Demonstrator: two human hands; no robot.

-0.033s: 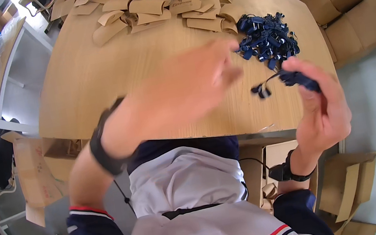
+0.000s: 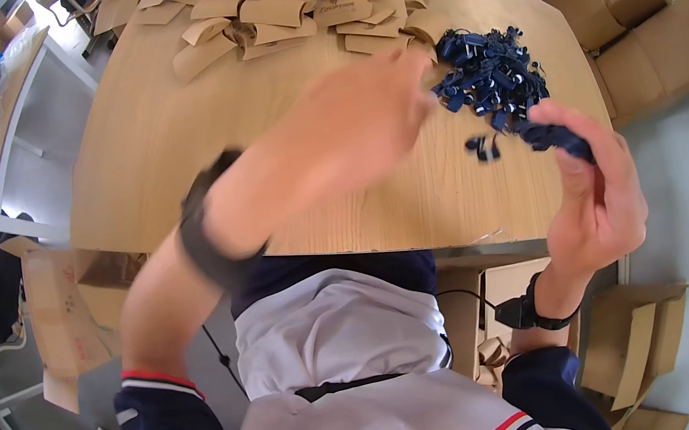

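A coiled bundle of dark blue earphones [image 2: 554, 139] is pinched between the thumb and fingers of my right hand [image 2: 594, 180], over the right side of the table. Its two earbuds dangle to the left, slightly blurred. My left hand [image 2: 347, 122] reaches across the middle of the table, smeared by motion. Its fingertips come close to the left edge of a pile of dark earphones [image 2: 492, 69]; whether they hold anything does not show.
Many flat-folded brown cardboard pillow boxes [image 2: 272, 11] cover the far part of the wooden table [image 2: 141, 159]. Open cartons stand at the left [image 2: 71, 309] and lower right [image 2: 638, 338], and more cardboard [image 2: 657, 54] leans by the right wall. Another table [image 2: 14, 117] stands at left.
My left hand has shifted slightly up and to the right. My right hand keeps its hold on the earphones, moving a little rightward, while the dangling earbuds swing.
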